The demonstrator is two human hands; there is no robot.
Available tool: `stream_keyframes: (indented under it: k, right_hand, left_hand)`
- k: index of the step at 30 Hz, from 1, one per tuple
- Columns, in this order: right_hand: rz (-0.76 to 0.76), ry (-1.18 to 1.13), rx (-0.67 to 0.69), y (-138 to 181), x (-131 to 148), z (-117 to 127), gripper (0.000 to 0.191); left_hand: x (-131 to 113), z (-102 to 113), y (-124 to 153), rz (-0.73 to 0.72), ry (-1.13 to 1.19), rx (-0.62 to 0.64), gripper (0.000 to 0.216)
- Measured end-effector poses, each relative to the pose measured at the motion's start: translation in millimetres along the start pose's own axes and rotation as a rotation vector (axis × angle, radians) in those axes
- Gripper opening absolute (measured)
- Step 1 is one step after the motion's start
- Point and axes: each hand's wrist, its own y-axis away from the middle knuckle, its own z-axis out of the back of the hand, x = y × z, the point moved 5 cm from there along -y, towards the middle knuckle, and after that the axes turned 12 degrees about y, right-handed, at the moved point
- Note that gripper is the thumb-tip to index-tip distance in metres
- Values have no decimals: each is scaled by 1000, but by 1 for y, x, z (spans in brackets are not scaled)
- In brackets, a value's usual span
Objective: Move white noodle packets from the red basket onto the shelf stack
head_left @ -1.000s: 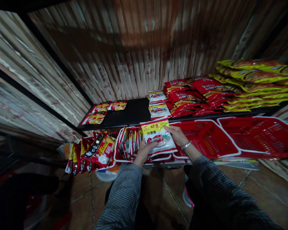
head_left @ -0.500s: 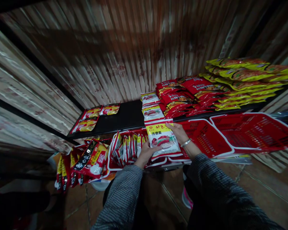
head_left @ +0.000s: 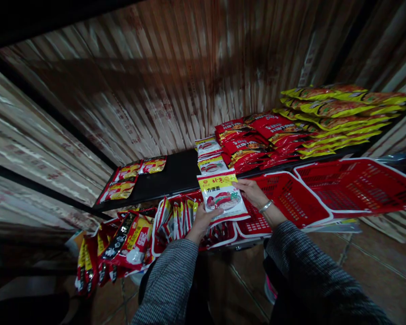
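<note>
The left hand (head_left: 202, 220) and right hand (head_left: 253, 192) both clasp one white-and-yellow plastic noodle packet (head_left: 222, 197) above three red plastic baskets (head_left: 292, 201).

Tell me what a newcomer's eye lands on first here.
First, the white noodle packet, held at centre between the left hand and right hand. Then the stacks of red and yellow packets on the black shelf at upper right, with wide red baskets just below them.
</note>
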Motion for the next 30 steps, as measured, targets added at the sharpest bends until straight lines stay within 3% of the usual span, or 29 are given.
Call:
stream_keyframes:
  k: [5,14,23,30]
  right_hand:
    - [51,1,-48,-6,-3,-10,33]
    - [-22,-6,127,8,-14,-36,36]
    - [19,-20,16,13,-14,-39,36]
    - [-33,71,187,21,-13,-45,36]
  left_hand:
    - [5,8,3,-24,37,21,62]
    - [-7,30,4,-129,86,-5,53]
    - [-9,23,7,-98,120,21,55]
    - [-20,21,4,-143,162,2,54]
